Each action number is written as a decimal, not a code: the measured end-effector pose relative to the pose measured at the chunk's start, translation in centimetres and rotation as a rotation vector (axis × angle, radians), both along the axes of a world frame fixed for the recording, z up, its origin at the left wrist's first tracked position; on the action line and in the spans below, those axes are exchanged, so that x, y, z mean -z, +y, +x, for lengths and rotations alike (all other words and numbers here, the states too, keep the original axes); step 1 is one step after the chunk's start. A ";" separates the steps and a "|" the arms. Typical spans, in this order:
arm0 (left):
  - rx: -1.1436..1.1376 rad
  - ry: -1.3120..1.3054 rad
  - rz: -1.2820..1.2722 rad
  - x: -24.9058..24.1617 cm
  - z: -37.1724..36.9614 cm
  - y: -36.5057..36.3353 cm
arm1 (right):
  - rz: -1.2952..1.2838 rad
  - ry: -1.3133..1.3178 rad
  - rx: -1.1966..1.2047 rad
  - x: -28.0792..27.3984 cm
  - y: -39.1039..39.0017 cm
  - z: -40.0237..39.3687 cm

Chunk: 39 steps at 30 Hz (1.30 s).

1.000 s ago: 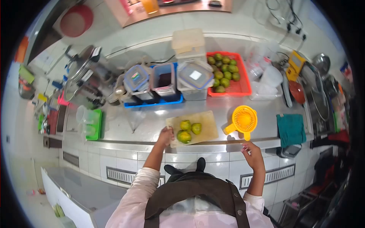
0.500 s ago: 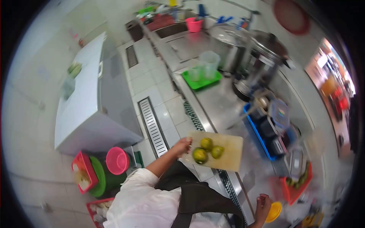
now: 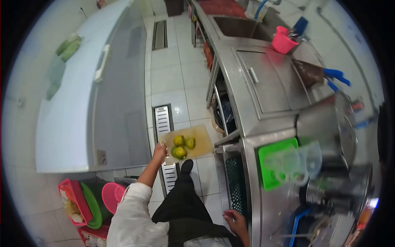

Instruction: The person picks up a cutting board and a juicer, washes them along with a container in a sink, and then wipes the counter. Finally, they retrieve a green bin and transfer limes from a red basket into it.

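Note:
My left hand [image 3: 161,152] grips the near-left edge of a pale cutting board [image 3: 200,138], held out over the floor. On the board rest three green-yellow citrus fruits [image 3: 179,152], grouped toward its left half. Beside the steel counter's front edge, my right hand [image 3: 235,221] hangs low with loosely bent fingers apart, and nothing shows in it.
A steel counter [image 3: 267,123] runs along the right, bearing a green tray [image 3: 265,164] with clear plastic jugs [image 3: 308,158] and large pots. A white chest freezer [image 3: 74,119] stands left, near pink basins [image 3: 112,196]. A floor drain [image 3: 163,119] and a shoe [image 3: 187,166] lie ahead.
I have turned left and stepped along the aisle. The board with the fruits has moved away from the counter to over the floor. My right hand has left the yellow bowl's side.

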State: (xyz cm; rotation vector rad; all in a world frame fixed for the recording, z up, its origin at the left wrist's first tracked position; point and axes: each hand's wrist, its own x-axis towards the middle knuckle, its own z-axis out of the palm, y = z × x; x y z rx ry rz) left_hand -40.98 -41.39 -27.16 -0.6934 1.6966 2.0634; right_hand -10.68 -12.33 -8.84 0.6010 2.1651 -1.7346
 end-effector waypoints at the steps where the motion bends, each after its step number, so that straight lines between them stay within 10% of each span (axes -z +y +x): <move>1: -0.018 0.033 -0.040 3.1 -3.5 0.5 | -0.032 -0.026 -0.019 1.5 -0.5 -3.4; 13: 0.205 0.083 -0.238 31.1 -26.7 27.0 | 0.024 -0.558 0.311 9.1 0.0 -9.5; 14: 0.267 0.393 -0.493 32.5 -26.0 29.8 | -0.011 -0.574 0.354 10.1 -0.1 -8.9; 27: 0.040 -0.071 0.022 16.7 -18.7 18.7 | -0.031 -0.549 0.101 8.0 -1.0 -17.2; 33: -0.022 0.090 -0.277 15.0 -10.8 5.0 | -0.099 -0.455 0.081 7.4 -1.8 -18.1; 39: 0.491 0.137 -0.395 2.9 -7.0 -1.6 | -0.104 -0.474 -0.011 7.4 -0.9 -8.5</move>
